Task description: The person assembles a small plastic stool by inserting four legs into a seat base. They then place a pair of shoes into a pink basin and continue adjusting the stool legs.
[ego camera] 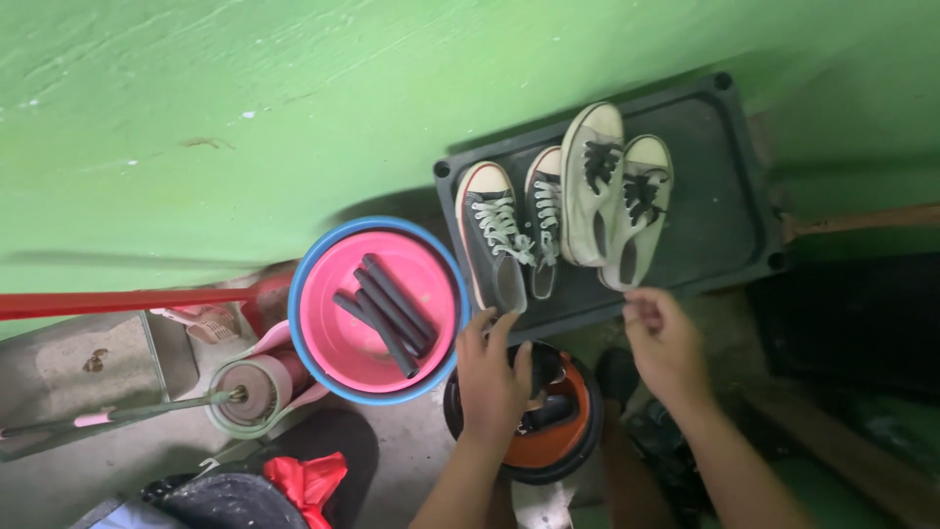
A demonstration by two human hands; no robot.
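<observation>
Two hands (490, 377) (666, 343), four shoes (592, 186)

Ahead of our left hand (490, 377) the dark sneakers (509, 240) block the way; the pink basin (377, 309) crowds its left. Beyond our right hand (666, 343) the pale sneakers (617, 196) stand, with bare tray (715, 196) to their right.

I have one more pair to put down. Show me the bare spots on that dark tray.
The dark rectangular tray is bare along its right side, beyond the pale canvas sneakers. Its left half is crowded: the grey sneakers lie there, with the left hand at one heel.
</observation>
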